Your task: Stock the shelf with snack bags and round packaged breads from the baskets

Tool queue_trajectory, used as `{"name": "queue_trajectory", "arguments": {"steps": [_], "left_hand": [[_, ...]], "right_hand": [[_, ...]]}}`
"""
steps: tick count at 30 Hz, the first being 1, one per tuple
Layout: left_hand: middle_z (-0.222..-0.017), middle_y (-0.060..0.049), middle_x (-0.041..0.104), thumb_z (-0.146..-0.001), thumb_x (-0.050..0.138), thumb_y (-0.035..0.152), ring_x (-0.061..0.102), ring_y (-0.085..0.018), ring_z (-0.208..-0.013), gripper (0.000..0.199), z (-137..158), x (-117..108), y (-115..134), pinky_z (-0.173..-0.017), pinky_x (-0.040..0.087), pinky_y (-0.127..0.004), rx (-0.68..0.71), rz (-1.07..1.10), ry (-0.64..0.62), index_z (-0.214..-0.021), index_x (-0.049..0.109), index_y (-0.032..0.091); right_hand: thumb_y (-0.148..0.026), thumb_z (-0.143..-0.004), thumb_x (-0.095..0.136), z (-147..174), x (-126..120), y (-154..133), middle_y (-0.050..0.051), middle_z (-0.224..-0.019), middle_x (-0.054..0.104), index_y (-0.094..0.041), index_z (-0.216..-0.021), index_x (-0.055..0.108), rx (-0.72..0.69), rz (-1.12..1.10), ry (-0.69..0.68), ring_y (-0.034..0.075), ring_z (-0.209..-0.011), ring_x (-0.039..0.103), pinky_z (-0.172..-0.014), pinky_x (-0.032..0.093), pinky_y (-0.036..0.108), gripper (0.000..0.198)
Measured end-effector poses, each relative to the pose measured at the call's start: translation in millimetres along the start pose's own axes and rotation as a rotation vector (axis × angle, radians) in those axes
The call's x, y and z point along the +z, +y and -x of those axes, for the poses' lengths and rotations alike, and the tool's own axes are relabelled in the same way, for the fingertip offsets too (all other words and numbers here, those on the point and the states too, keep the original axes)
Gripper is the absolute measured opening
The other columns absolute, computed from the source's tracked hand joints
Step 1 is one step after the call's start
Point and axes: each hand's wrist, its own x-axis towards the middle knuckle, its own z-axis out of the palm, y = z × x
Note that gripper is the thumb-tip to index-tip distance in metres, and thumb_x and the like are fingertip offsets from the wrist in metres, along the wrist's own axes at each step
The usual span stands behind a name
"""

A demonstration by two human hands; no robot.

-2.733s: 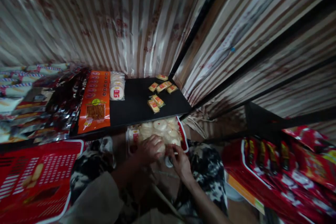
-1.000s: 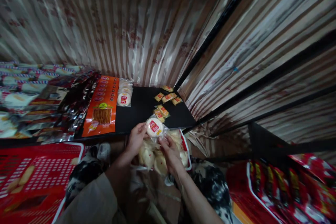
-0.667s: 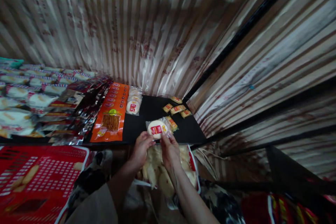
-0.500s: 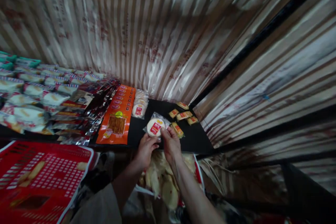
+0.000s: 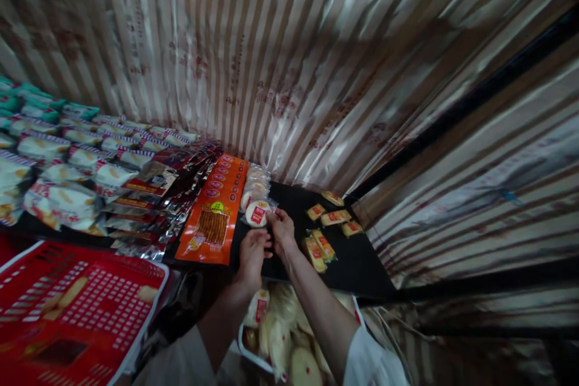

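A round white rice cracker (image 5: 257, 215) in a clear wrapper with a red label lies at the front end of a row of similar wrapped crackers (image 5: 257, 178) on the black shelf. My right hand (image 5: 282, 231) pinches the right edge of its wrapper. Just below it, my left hand (image 5: 253, 254) is off the wrapper, its fingers loosely bent and apart with nothing in them. Beside the row, on its left, lies a long orange snack packet (image 5: 214, 211). Several small yellow packets (image 5: 335, 218) are scattered to the right of my hands.
Under my forearms stands a white-rimmed container (image 5: 253, 357) full of wrapped pale snacks. A red bag (image 5: 76, 307) fills the lower left. Dark red-brown packets (image 5: 156, 184) and white packets (image 5: 75, 199) crowd the left shelf. Striped sheeting (image 5: 280, 60) hangs behind.
The cracker has moved from between both hands to the front of the row. My left hand has let go of it. A small yellow packet now shows beside the others. The view has shifted.
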Motion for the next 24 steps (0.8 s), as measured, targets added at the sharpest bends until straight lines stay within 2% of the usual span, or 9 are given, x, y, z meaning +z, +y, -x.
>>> {"name": "queue_trajectory", "arguments": {"steps": [4,8,13,18,24], "left_hand": [[-0.101,-0.008,0.066,-0.076,0.057,0.016,0.065,-0.016,-0.084,0.010,-10.7,-3.7,13.4,-0.057,0.050,-0.022,0.075,0.016,0.078,-0.085,0.061,0.015],[-0.112,-0.009,0.063,-0.078,0.052,0.009,0.060,-0.019,-0.101,0.018,-16.9,-1.8,23.3,-0.071,0.054,-0.026,0.047,0.073,0.104,-0.090,0.063,0.015],[-0.127,-0.011,0.056,-0.080,0.050,0.005,0.053,-0.023,-0.115,0.023,-18.0,2.4,26.0,-0.080,0.055,-0.032,0.011,0.108,0.159,-0.094,0.065,0.015],[-0.125,-0.010,0.058,-0.080,0.051,0.005,0.054,-0.023,-0.115,0.024,-18.5,2.3,26.2,-0.081,0.055,-0.034,0.025,0.086,0.182,-0.095,0.066,0.015],[-0.117,-0.010,0.061,-0.078,0.050,0.005,0.060,-0.020,-0.104,0.027,-25.4,-2.2,21.2,-0.073,0.056,-0.028,0.067,0.018,0.169,-0.099,0.064,0.015]], "right_hand": [[-0.030,-0.057,0.068,-8.7,8.8,9.0,-0.001,-0.067,0.065,-0.018,-0.078,0.060,-0.041,0.029,-0.021,0.012,-0.060,0.059,-0.060,0.049,0.025,0.026],[-0.034,-0.056,0.069,-15.1,12.6,12.6,-0.002,-0.067,0.063,-0.018,-0.079,0.062,-0.078,0.089,-0.041,0.011,-0.058,0.056,-0.057,0.046,0.023,0.029],[-0.033,-0.059,0.066,-18.7,14.7,13.6,-0.001,-0.068,0.064,-0.017,-0.082,0.063,-0.085,0.210,-0.015,0.013,-0.059,0.056,-0.056,0.044,0.023,0.028],[-0.033,-0.063,0.063,-21.1,16.1,18.8,0.000,-0.073,0.066,-0.019,-0.086,0.062,-0.125,0.258,-0.028,0.015,-0.063,0.060,-0.059,0.046,0.024,0.027],[-0.033,-0.067,0.061,-27.0,18.0,26.7,0.001,-0.080,0.066,-0.020,-0.090,0.061,-0.111,0.412,0.001,0.014,-0.068,0.060,-0.065,0.048,0.026,0.026]]}}
